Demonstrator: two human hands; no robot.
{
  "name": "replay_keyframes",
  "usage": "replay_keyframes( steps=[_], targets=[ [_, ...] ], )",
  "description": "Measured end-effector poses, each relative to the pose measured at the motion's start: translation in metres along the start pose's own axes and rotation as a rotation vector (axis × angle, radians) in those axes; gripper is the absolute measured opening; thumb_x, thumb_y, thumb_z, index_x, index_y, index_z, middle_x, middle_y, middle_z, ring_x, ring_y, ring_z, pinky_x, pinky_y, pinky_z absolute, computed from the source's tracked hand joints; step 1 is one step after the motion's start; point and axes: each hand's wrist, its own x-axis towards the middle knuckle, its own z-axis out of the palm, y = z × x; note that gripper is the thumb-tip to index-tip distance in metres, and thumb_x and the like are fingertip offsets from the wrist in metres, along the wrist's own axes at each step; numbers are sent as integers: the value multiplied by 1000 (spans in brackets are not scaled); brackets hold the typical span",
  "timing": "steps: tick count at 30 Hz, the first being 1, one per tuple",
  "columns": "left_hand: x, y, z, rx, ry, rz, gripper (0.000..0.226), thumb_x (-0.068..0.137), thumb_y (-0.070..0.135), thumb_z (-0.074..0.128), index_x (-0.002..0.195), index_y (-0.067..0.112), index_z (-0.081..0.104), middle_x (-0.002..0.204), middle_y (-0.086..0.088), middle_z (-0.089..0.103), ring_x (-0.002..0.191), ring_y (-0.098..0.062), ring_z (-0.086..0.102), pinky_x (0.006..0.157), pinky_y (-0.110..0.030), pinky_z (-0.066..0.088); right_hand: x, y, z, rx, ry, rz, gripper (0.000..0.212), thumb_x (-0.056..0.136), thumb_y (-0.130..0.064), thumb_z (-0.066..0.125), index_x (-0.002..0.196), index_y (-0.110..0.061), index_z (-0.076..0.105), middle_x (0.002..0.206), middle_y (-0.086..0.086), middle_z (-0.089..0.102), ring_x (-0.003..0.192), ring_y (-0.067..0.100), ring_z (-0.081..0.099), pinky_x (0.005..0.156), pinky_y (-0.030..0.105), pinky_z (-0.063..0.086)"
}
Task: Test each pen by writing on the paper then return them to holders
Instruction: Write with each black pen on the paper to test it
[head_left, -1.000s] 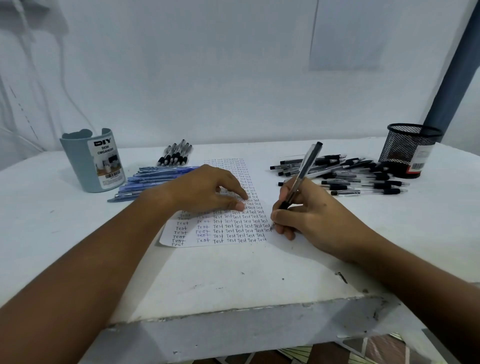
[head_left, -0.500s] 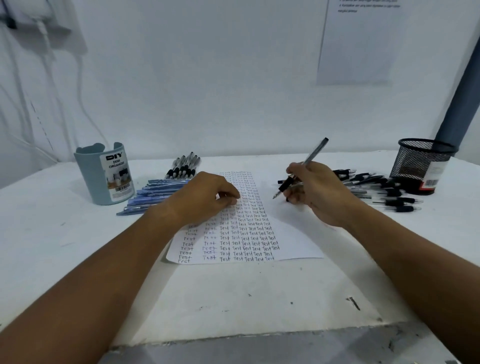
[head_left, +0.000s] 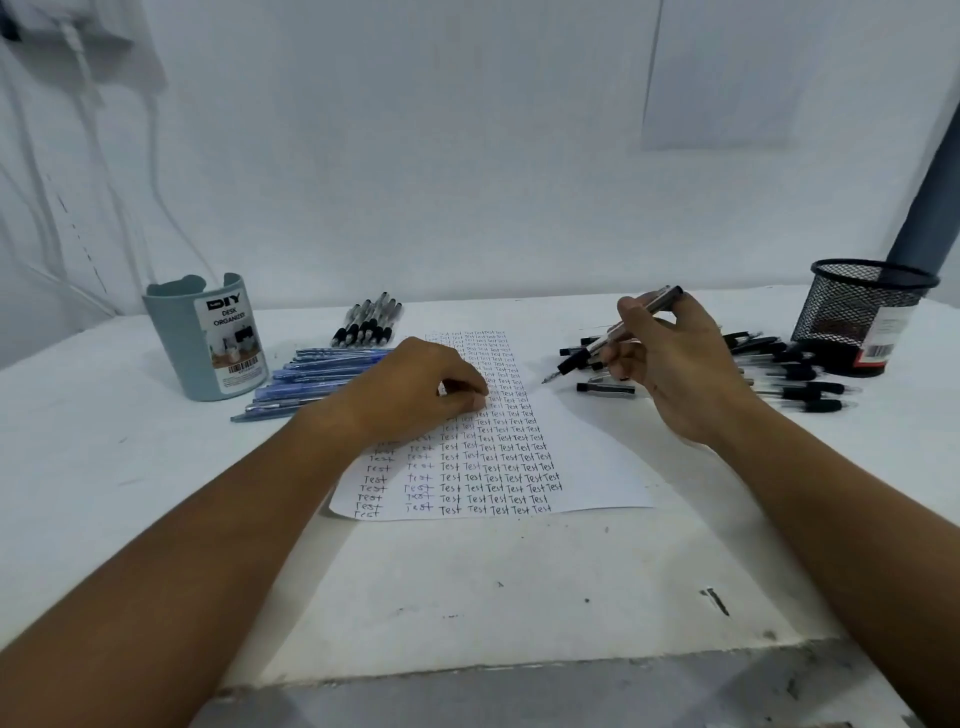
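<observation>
Two hands over a sheet of paper (head_left: 582, 447) crowded with the word "Test" — one pen lifted clear of it.

The right hand (head_left: 670, 364) grips a clear pen (head_left: 613, 338) with a black grip, holding it tilted above the table (head_left: 467, 597), tip pointing down-left just beyond the paper's right edge and not touching the sheet. The left hand (head_left: 415, 395) rests on the paper with its fingers curled under, pressing the sheet down and holding nothing. A row of blue pens (head_left: 311, 379) lies left of the paper, beside a grey-blue desk organizer (head_left: 202, 343); a small bunch of black-grip pens (head_left: 366, 322) lies behind them. A scatter of black pens (head_left: 789, 384) lies right of the paper, reaching to a black mesh cup (head_left: 857, 317) at the far right.
</observation>
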Motion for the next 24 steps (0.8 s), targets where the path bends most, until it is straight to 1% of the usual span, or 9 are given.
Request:
replay_keyframes(
  steps=[5,8,10,12,15,18,21,24],
  targets=[
    [0,0,0,-9,-7,-3,18,87,32,68,103,25,74,95,14,68,79,11,57,68,-2,39,-1,0,-4,-24,-7,-24,15,94,-15,63,92,-6,50,67,10,61,53,18,60,50,29,47],
    [0,-1,1,-11,-7,-4,17,86,33,69,101,26,74,95,14,68,81,9,58,68,-4,40,-1,1,-6,-37,-20,-25,15,92,-15,65,87,-8,52,61,3,63,53,16,59,50,28,46],
    [0,-1,1,-15,-8,-8,17,86,34,69,101,28,74,95,15,68,81,9,58,69,-4,40,0,0,-6,-48,-18,-26,15,91,-15,66,86,-9,54,61,1,64,53,15,57,50,28,45],
    [-1,0,1,-29,-6,-23,18,85,36,69,101,29,74,95,16,67,81,10,58,69,-5,40,-1,0,-7,-54,-13,-28,14,91,-15,66,85,-9,55,64,2,65,53,15,55,50,27,43],
    [0,2,2,-58,17,-36,27,84,45,67,105,30,72,94,20,64,83,12,57,69,-6,41,-2,0,-6,-65,-31,-47,12,89,-12,68,87,-8,57,74,9,68,52,15,51,47,26,40],
    [2,7,5,-106,68,-45,32,82,52,65,106,31,70,93,18,64,84,10,57,69,-7,43,-5,0,-4,-62,-73,-47,17,87,-11,70,89,-9,54,81,12,73,51,14,47,46,24,37],
    [4,13,8,-137,93,-40,22,86,45,65,97,28,72,92,15,66,84,4,59,72,-14,46,-7,-1,-1,-70,-102,-25,20,85,-12,71,90,-10,52,86,13,75,52,13,47,48,24,35],
    [4,15,8,-159,111,-37,15,88,37,65,95,26,73,90,14,67,82,2,59,70,-14,44,-7,-1,1,-78,-112,-14,22,85,-14,72,93,-10,52,88,12,75,53,13,46,49,25,34]
  ],
)
